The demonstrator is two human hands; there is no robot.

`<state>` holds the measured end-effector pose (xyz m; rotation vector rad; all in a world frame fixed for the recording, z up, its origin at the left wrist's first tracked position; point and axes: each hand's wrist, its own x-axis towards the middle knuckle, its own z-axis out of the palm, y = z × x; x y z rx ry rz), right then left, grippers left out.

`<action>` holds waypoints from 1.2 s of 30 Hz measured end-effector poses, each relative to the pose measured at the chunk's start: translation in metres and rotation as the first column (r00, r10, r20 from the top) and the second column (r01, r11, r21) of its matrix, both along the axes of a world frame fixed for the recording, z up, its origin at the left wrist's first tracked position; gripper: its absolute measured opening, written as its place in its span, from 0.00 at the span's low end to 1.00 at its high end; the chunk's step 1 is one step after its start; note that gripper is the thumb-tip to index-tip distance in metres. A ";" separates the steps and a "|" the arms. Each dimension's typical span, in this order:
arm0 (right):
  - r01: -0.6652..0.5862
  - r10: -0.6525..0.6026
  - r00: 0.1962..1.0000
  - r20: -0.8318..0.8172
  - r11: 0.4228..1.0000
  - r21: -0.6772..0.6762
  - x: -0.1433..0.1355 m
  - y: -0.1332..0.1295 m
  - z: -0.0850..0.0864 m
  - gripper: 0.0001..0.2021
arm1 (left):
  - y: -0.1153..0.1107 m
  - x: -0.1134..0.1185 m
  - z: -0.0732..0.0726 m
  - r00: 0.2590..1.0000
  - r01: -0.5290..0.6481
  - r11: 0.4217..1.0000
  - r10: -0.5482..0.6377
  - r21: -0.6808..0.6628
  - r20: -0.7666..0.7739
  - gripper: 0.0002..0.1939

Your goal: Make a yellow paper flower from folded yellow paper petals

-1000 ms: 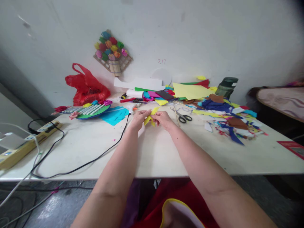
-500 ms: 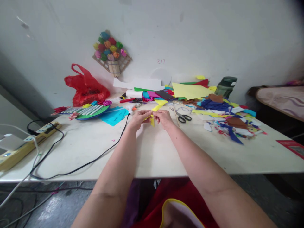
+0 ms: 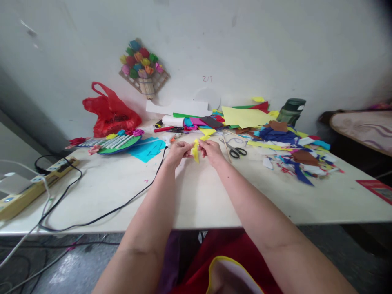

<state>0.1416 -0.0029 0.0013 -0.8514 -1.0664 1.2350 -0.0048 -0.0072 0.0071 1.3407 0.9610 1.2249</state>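
Observation:
Near the middle of the white table, a small crumpled yellow paper strip point(image 3: 196, 151) hangs between my two hands. My left hand point(image 3: 181, 152) pinches its left side. On the other side, my right hand point(image 3: 210, 151) has its fingers closed at the strip's right edge. Just behind the hands lies another yellow paper piece point(image 3: 207, 131). Black-handled scissors point(image 3: 238, 152) rest right of my right hand, beside a thin wooden stick point(image 3: 227, 149). A white glue gun point(image 3: 168, 141) with a black cord is left of my left hand, its tip partly hidden.
Blue paper point(image 3: 147, 150), a decorated green disc point(image 3: 119, 145) and a red plastic bag point(image 3: 112, 112) stand at the left. Paper scraps point(image 3: 306, 158) and a dark green bottle point(image 3: 290, 112) are at the right. A power strip point(image 3: 39, 185) lies far left.
My hands have moved slightly apart. The yellow strip between them looks shorter and more bunched, and no longer reaches up over the yellow piece behind.

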 end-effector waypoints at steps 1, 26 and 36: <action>0.002 -0.002 1.000 -0.015 1.000 -0.010 0.001 0.001 0.000 0.16 | 0.001 -0.001 0.000 1.000 -0.007 1.000 0.007 0.000 -0.012 0.21; 0.079 -0.084 0.988 -0.131 0.996 -0.041 -0.007 -0.005 0.001 0.16 | -0.005 0.027 -0.006 0.943 -0.131 0.989 0.144 -0.064 0.301 0.18; 0.114 -0.117 0.992 0.038 0.991 0.066 0.000 -0.005 0.007 0.22 | 0.007 0.011 -0.009 0.954 -0.160 0.986 0.164 -0.034 0.253 0.20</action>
